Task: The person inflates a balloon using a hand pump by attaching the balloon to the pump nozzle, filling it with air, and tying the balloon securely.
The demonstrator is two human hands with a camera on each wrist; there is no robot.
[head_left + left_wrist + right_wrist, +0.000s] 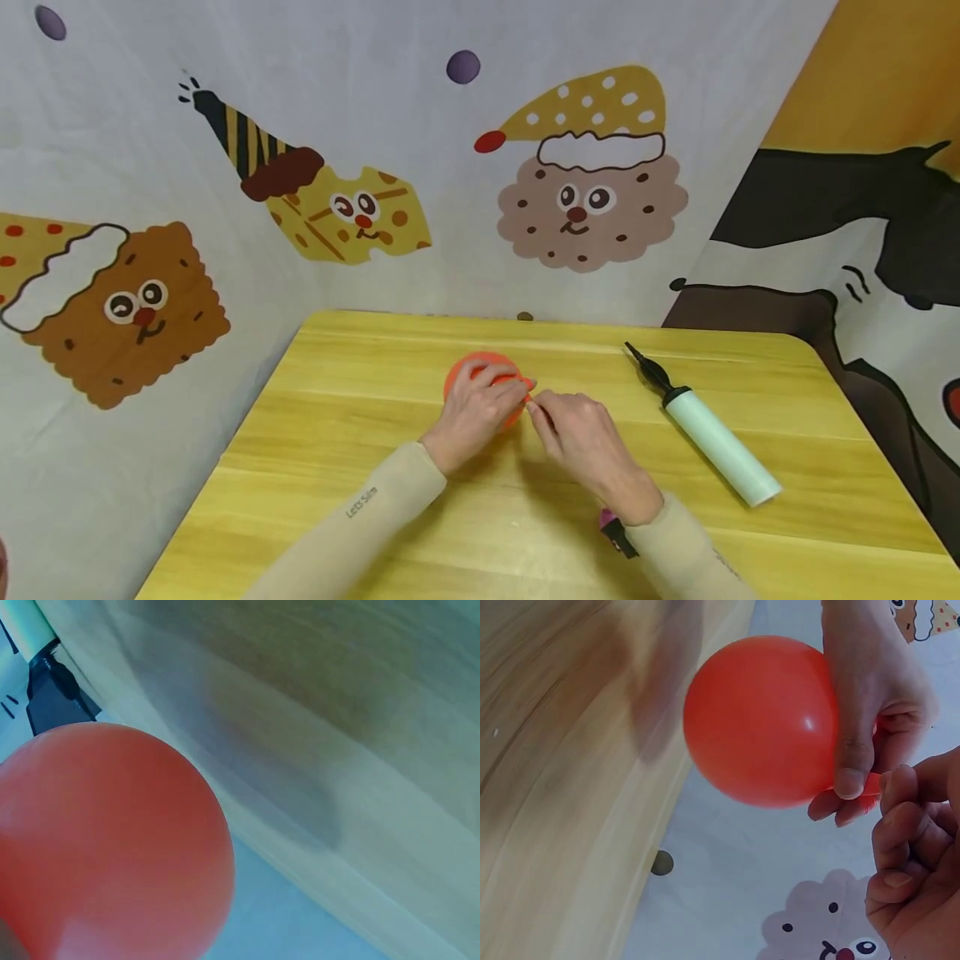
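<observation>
An inflated orange-red balloon (pixel 757 720) is held above the wooden table. My left hand (pixel 480 408) grips it near the neck, thumb and fingers pinching there in the right wrist view. Beside it, my right hand (pixel 585 437) pinches the stretched end of the neck between thumb and curled forefinger, as the right wrist view shows (pixel 922 840). The left wrist view is largely filled by the balloon (pixel 120 832), and the left hand is nearly out of sight there. Whether the neck is knotted cannot be told.
On the table's right side lies a pale green hand pump (pixel 720 446) with a black nozzle. A small pink and black item (pixel 617 533) sits by the right forearm, partly covered. The wooden table (pixel 360 375) ends at a printed cloth backdrop (pixel 457 283).
</observation>
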